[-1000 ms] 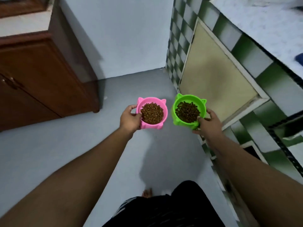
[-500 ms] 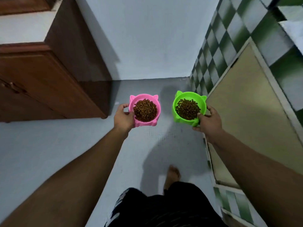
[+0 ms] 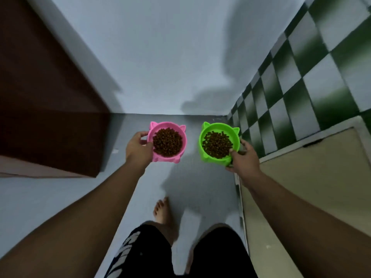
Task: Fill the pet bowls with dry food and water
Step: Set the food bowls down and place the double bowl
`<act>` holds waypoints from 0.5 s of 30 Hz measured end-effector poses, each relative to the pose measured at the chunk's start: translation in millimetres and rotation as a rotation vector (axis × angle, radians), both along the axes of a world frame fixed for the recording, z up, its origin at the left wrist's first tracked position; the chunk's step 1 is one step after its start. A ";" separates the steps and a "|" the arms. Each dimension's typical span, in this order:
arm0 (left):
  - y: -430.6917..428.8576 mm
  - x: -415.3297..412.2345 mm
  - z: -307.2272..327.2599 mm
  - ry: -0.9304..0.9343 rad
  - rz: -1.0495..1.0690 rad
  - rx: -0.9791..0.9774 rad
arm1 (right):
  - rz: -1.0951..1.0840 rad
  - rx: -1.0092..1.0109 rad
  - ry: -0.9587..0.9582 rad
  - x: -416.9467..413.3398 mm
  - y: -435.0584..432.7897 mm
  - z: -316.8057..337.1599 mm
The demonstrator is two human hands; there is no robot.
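A dark wooden cabinet point(image 3: 46, 109) filled the upper left of the frame, a pale wall point(image 3: 160, 57) ran across the top, and green-and-white checked tiles point(image 3: 301, 77) covered the upper right, with a beige panel point(image 3: 311, 187) below them along the right edge. The grey floor point(image 3: 60, 197) lay between them. At the bottom centre we saw our black shorts point(image 3: 150, 253) and one bare foot point(image 3: 162, 209) on the floor. Nothing stood between us and the corner ahead.

We held both bowls in the air near the middle of the frame, side by side and apart. Our left hand point(image 3: 138, 149) had its grip closed on the left edge of the pink bowl point(image 3: 164, 158), thumb on the rim and fingers curled round the outside. Our right hand point(image 3: 244, 159) gripped the lower right edge of the green bowl point(image 3: 212, 160), thumb over the rim and fingers underneath. Brown dry food point(image 3: 167, 141) filled each bowl. We could see no water in either.
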State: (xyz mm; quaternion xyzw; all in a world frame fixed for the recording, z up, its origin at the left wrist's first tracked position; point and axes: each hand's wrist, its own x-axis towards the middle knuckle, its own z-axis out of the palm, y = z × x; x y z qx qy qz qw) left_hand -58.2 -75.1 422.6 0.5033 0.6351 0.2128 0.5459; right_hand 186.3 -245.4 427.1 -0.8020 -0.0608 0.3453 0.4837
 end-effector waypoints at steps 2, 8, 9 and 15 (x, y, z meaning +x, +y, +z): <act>33.4 26.9 -34.0 0.025 -0.008 -0.011 | 0.002 -0.026 0.009 22.1 33.1 -34.8; 137.4 111.9 -187.5 0.037 -0.007 -0.051 | -0.031 -0.063 0.060 99.4 133.8 -205.6; 151.1 124.2 -217.3 0.036 -0.002 -0.052 | -0.033 -0.062 0.062 111.2 149.4 -239.3; 200.7 166.6 -404.6 0.055 0.062 -0.092 | -0.018 -0.114 0.011 172.8 222.5 -429.9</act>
